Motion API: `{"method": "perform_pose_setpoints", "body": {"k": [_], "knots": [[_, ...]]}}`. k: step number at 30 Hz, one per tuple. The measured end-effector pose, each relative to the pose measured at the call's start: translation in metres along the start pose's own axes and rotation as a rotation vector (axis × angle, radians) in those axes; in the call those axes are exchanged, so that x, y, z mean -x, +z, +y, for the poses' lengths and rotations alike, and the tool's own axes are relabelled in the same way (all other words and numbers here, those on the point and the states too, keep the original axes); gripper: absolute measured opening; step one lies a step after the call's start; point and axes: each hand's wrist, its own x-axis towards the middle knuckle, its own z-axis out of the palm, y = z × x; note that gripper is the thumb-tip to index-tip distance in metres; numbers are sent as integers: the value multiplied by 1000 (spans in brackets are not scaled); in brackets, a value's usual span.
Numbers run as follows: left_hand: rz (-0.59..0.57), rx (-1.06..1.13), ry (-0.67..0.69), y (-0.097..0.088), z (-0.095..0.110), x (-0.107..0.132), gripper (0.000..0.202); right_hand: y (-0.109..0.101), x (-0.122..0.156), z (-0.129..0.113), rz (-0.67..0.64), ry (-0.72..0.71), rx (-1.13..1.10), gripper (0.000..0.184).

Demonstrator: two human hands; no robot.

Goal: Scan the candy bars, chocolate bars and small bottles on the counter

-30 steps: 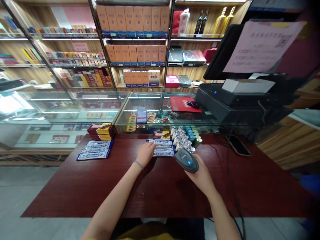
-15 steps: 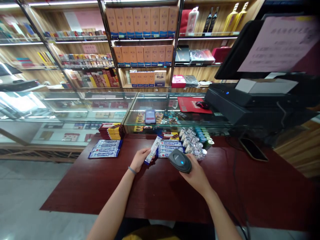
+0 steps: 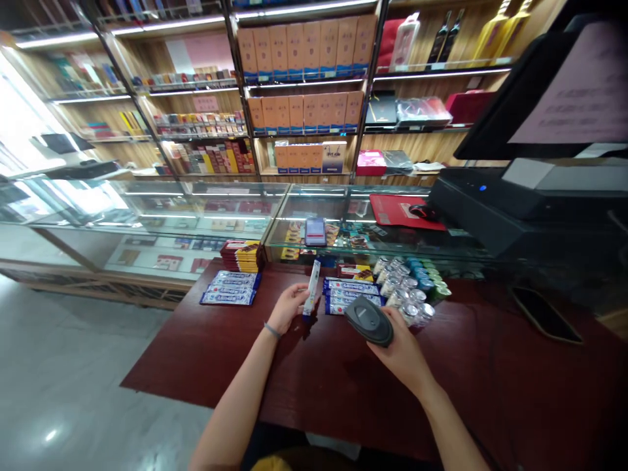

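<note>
The blue-and-white pack (image 3: 312, 288) stands almost upright above the counter (image 3: 318, 386), near the middle of its far edge, with its long axis running up and away from the person. The left hand (image 3: 288, 307) pinches its lower half, fingers closed on the pack's left side. Just to the right and nearer the person, the right hand (image 3: 403, 353) is wrapped around a dark scanner (image 3: 369, 319). The scanner's head tilts toward the pack and sits close to its lower end without touching it.

Behind the scanner, a stack of like packs (image 3: 350, 291) lies flat, long sides along the far edge. To its right is a cluster of small foil-topped tubs (image 3: 405, 294). A second pile of blue packs (image 3: 230, 288) and a red-and-yellow stack (image 3: 243, 255) sit toward the far left corner. A dark phone (image 3: 545, 315) lies well to the right. The glass case (image 3: 275, 226) beyond the counter holds boxed goods, with another phone (image 3: 315, 231) on top.
</note>
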Motion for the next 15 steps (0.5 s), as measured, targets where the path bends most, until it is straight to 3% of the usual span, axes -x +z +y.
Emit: {"method": "perform_pose_setpoints", "body": {"k": [5,11,15], "knots": [[146,-481,320,-44,36,8,34,9,-7,-4,-18,-65,4,34],[309,-1277,561,-140,73,33,27,21,-13,-6,-23,-89,12,30],[245,-1591,590,-200,86,31,28,27,-13,-7,-29,-98,46,29]]}}
